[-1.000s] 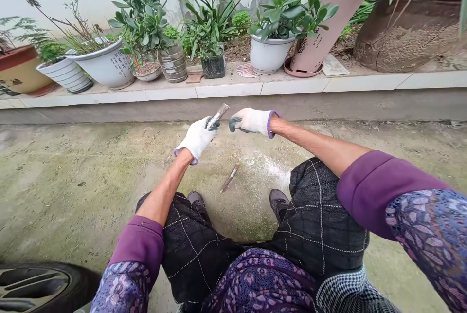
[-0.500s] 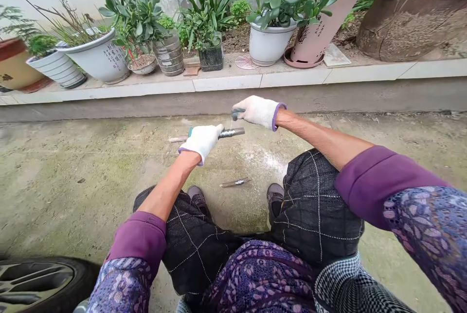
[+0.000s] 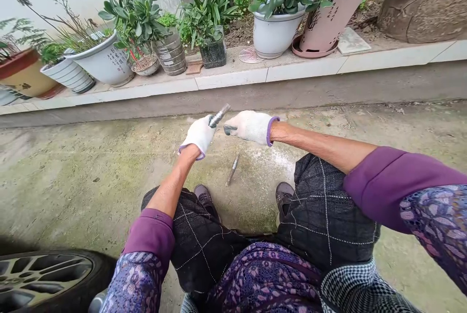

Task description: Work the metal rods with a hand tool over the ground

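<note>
My left hand (image 3: 199,134), in a white glove with a purple cuff, is closed around a short grey rod (image 3: 219,115) that sticks up and to the right from the fist. My right hand (image 3: 250,126), gloved the same way, is pinched shut just right of the rod's tip; what it pinches is too thin to make out. Both hands are held out in front of my knees. On the concrete below them lies a second thin rod (image 3: 232,169), between my two shoes.
A low tiled ledge (image 3: 233,78) runs across the back with several potted plants, among them a white pot (image 3: 275,36) and a tall pink pot (image 3: 330,16). A car wheel (image 3: 47,276) sits at the lower left. White powder (image 3: 272,159) dusts the ground.
My left hand has turned the grey rod from lying level back to pointing up and right. My right hand has dropped a little and come closer to the rod's tip.
</note>
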`<state>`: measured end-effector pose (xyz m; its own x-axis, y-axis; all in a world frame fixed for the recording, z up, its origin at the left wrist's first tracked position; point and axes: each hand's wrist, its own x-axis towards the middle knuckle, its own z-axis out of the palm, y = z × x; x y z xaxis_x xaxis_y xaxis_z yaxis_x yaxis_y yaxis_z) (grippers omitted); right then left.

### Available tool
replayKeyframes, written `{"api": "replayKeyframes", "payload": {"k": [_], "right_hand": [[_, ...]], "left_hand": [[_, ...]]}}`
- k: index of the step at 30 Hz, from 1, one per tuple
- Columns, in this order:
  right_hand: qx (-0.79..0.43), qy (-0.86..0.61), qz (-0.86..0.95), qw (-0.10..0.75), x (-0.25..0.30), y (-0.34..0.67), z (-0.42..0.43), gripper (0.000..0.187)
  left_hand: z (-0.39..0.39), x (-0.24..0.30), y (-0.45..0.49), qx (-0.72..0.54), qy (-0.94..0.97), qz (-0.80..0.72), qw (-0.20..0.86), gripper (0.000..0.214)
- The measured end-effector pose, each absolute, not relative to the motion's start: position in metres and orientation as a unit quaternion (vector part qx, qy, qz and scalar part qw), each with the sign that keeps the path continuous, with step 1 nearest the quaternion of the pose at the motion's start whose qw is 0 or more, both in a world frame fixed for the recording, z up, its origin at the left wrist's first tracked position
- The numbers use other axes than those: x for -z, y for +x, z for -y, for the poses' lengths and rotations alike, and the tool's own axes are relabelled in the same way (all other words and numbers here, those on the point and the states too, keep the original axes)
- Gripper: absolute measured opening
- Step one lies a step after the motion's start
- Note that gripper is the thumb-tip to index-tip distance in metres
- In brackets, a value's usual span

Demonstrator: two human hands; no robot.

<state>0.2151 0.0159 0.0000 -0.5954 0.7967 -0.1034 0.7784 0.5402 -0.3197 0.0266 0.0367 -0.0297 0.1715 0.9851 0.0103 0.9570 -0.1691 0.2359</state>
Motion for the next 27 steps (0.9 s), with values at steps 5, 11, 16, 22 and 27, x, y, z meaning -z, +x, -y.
{"api": "replayKeyframes", "payload": {"k": [5, 11, 16, 22, 27], "right_hand": [[-0.137, -0.477, 0.868, 0.001, -0.013, 0.224, -0.012, 0.027], [-0.205, -0.509, 0.832, 0.079, -0.003, 0.249, -0.051, 0.027], [-0.232, -0.51, 0.827, 0.048, 0.005, 0.233, -0.047, 0.028], [-0.152, -0.444, 0.882, -0.047, 0.003, 0.195, -0.005, 0.03], [-0.116, -0.429, 0.889, -0.107, 0.007, 0.193, -0.01, 0.027]], "left_hand": [[-0.021, 0.03, 0.028, 0.091, 0.8, -0.592, -0.039, 0.031], [0.0, 0.012, 0.038, 0.098, 0.846, -0.523, -0.039, 0.031], [-0.003, -0.005, 0.031, -0.008, 0.806, -0.591, 0.019, 0.032], [-0.011, 0.011, 0.013, 0.043, 0.78, -0.625, -0.009, 0.033], [0.001, 0.028, 0.021, 0.144, 0.832, -0.535, -0.018, 0.028]]}}
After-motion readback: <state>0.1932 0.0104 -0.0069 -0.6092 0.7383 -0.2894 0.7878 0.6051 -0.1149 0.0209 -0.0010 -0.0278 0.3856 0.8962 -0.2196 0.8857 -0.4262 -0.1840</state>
